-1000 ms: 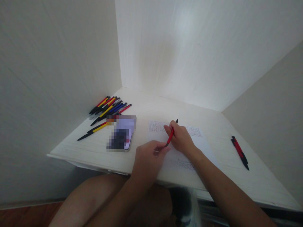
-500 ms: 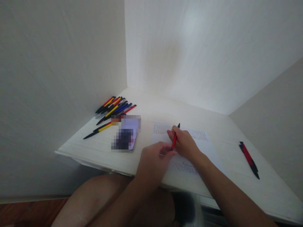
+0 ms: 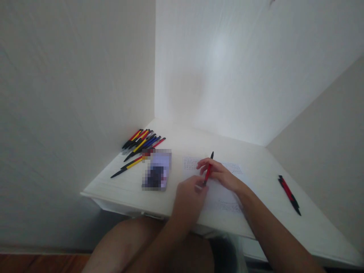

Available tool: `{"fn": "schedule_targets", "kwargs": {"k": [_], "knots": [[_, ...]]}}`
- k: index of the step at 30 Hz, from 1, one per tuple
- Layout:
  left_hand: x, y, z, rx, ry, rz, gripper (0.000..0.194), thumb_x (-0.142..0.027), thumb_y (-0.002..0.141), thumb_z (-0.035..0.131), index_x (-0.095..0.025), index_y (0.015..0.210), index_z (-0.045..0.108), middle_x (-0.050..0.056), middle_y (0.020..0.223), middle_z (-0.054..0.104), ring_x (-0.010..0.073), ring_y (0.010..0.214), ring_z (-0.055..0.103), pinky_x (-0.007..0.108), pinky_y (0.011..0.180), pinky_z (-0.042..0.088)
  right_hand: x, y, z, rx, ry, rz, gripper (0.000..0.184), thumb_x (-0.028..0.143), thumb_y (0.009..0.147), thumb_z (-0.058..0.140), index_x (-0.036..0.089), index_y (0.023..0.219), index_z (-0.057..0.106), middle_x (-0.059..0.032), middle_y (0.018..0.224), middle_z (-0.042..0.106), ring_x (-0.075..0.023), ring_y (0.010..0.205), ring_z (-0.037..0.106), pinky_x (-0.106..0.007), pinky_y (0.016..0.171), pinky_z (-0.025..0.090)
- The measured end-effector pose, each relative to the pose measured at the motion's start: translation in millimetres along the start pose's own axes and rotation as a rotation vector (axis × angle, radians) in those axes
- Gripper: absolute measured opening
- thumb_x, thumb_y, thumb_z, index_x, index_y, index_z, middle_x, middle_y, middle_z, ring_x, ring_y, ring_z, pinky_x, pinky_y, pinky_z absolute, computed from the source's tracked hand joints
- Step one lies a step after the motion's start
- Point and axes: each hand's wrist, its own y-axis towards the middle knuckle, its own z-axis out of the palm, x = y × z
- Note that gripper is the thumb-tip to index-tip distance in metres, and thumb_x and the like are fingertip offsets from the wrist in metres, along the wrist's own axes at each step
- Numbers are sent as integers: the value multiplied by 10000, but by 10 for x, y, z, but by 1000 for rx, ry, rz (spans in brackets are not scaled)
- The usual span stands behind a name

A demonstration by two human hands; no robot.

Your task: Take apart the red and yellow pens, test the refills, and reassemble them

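A red pen [image 3: 208,173] with black ends stands at a slant, its pointed black tip upward, above a sheet of paper [image 3: 217,193] with handwriting. My left hand [image 3: 189,197] pinches the pen's lower end between thumb and fingers. Just behind the shaft is my right hand [image 3: 223,175], fingers stretched out and loosened; whether they touch the pen is hard to tell. The paper lies under both hands, which cover part of its writing.
A phone [image 3: 167,170], partly blurred out, lies left of the paper. Beyond it, several red, yellow and blue pens [image 3: 139,146] are heaped by the left wall. Red-and-black pens [image 3: 289,194] lie at the right. White walls [image 3: 210,76] enclose the tabletop [image 3: 176,131].
My right hand's fingers have opened out from around the pen, while my left hand keeps its lower end. The whole view has shifted slightly.
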Motion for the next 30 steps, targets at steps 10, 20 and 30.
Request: {"fn": "schedule_targets", "kwargs": {"k": [10,20,30], "knots": [[48,5,-3,-53,161,80,184,-298,845,647,-164,969,670,35,811,717,162,642,673,273,647,499,155,-311,-117,-403,-423,147,570,130,864,401,221,1425,437,7,798,600,-133,605,546,-275,631,479],[-109,-339,22,15,216,410,159,-265,901,533,-185,924,668,37,817,697,169,678,649,278,699,495,-96,-1809,-464,-887,-811,437,624,8,726,524,150,1332,566,-169,1117,576,-233,875,580,-368,871,445],[-227,-682,184,147,74,538,146,-220,914,524,-204,886,666,13,799,682,142,677,612,259,700,469,176,-2345,-961,-1074,-406,366,301,277,847,389,145,1016,599,-160,898,721,-240,777,717,-346,653,531]]}}
